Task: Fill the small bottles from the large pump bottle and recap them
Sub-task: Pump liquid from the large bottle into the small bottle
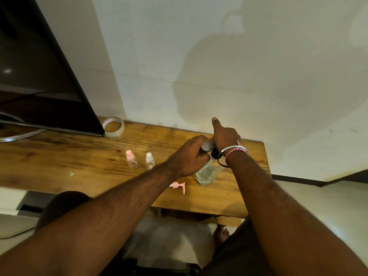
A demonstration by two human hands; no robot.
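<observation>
Both forearms enter from the near edge and converge on the large pump bottle (pixel 209 173), which stands on the desk (pixel 79 162) toward its right end, long axis close to upright with a slight lean in this wide-angle view. Left hand (pixel 191 154) is closed around a small greyish bottle-like item (pixel 208 146) held level with the pump head; right hand (pixel 226 137) is curled over the dark pump head (pixel 214 153), thumb raised, and appears to be pressing or gripping it (the contact point is hidden by the wrist and its bangle). Relation governing the coming move: the spout outlet must sit directly over the mouth of the held item, and the two are touching or just beside each other between the hands; which it is cannot be determined. Large bottle contents: clear liquid, level not readable. Left of the hands, well apart from them, stand two small bottles, one with a pink cap (pixel 131 160) and one with a white cap (pixel 149 161), both upright, capped and apparently empty. One pink pump cap (pixel 179 186) lies on its side on the desk, just in front of the large bottle, nearer the left forearm
</observation>
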